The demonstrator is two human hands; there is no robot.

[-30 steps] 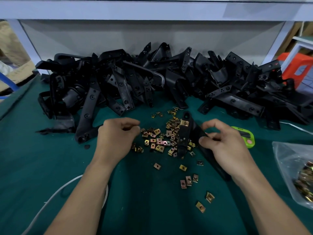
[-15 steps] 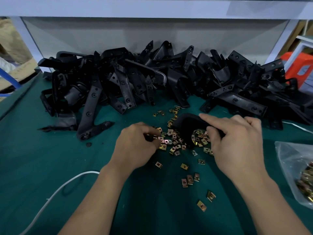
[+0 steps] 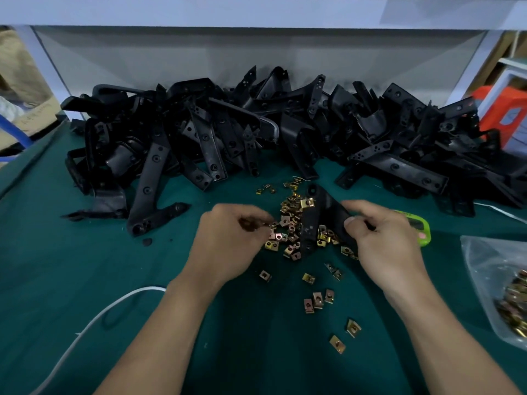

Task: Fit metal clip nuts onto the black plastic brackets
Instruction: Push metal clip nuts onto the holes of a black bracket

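My right hand (image 3: 382, 240) grips a black plastic bracket (image 3: 316, 220) held over the scattered nuts; one brass clip nut (image 3: 307, 203) sits fitted on the bracket's upper arm. My left hand (image 3: 228, 240) has its fingers curled and pinches a small clip nut (image 3: 268, 225) at its fingertips, just left of the bracket; the nut is blurred. A loose heap of clip nuts (image 3: 288, 238) lies on the green mat between my hands, with more strewn toward me.
A long pile of black brackets (image 3: 256, 129) runs across the back of the green table (image 3: 71, 280). A clear bag of nuts (image 3: 507, 292) lies at right, a green device (image 3: 419, 226) behind my right hand, a white cable (image 3: 94, 320) at left.
My right hand has turned the bracket upright again, showing its fitted nut. My left hand moved right into the heap and lifted off it with a nut pinched.
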